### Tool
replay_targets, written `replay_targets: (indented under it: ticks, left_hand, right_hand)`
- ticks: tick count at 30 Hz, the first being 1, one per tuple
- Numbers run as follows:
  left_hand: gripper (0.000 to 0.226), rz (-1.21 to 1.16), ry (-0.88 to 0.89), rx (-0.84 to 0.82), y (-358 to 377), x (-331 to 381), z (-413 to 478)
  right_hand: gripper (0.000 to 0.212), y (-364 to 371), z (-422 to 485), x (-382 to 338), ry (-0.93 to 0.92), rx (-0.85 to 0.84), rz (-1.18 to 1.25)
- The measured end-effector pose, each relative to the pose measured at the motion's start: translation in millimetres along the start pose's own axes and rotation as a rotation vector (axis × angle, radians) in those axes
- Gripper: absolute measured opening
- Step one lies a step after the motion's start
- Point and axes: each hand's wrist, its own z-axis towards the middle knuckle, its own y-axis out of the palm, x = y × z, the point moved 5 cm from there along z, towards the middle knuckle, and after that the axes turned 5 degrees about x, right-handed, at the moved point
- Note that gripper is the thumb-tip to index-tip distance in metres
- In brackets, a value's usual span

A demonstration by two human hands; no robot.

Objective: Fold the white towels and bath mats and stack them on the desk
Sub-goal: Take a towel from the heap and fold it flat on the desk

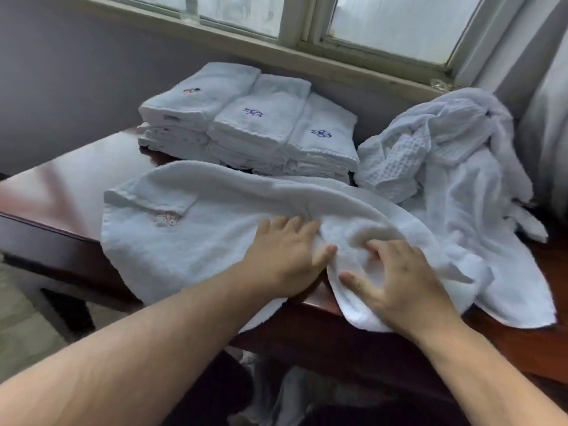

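Left hand (285, 259) and right hand (399, 281) press open-fingered on the towel (190, 241); the stacks' (255, 130) blue embroidered marks are unreadable.

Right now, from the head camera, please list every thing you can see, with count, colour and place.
window: one, pale frame, back wall
desk: one, dark red-brown, below it
folded towel stacks: three, white, side by side at the back
spread towel: one, white, at the front
unfolded pile: one, white, on the right
left hand: one, pressing flat on spread towel
right hand: one, on its bunched part
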Motion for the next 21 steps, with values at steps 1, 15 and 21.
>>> replay_targets:
  ticks: [1, 15, 21]
  left_hand:
    - [0.084, 0.004, -0.004, -0.02, 3, -2, 2]
    - [0.031, -0.478, -0.165, -0.169, -69, -62, -3]
    - [0.046, -0.043, -0.06, -0.175, -68, -47, 12]
  right_hand:
    - [0.069, 0, -2, 8, 0.004, -0.01, 0.013]
    - [0.028, -23, 59, 45, 0.348, 0.079, 0.873]
    - [0.037, -23, 61, 33, 0.202, -0.376, -0.119]
